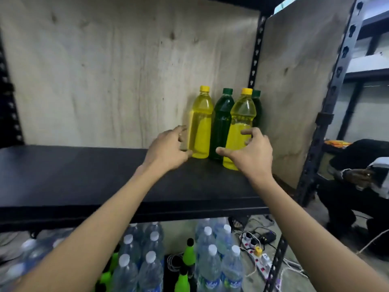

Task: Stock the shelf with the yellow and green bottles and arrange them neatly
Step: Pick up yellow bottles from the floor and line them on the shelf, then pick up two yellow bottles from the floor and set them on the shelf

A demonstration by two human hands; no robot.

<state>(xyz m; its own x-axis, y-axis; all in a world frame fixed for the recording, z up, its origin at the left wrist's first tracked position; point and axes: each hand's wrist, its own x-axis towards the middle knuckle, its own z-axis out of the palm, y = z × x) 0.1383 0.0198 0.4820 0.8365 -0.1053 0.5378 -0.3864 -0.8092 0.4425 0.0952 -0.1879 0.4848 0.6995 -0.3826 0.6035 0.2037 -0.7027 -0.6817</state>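
Observation:
Four bottles stand at the back right corner of the black shelf. From the left they are a yellow bottle, a green bottle, a second yellow bottle set further forward, and a second green bottle mostly hidden behind it. My left hand is at the lower left side of the left yellow bottle, fingers spread, thumb at its base. My right hand is spread in front of the forward yellow bottle's lower half and covers it. Neither hand wraps around a bottle.
A plywood back panel and side panel close in the shelf, with black slotted uprights at the corner. Below stand several clear water bottles and green-topped bottles. A power strip lies on the floor. A seated person is at right.

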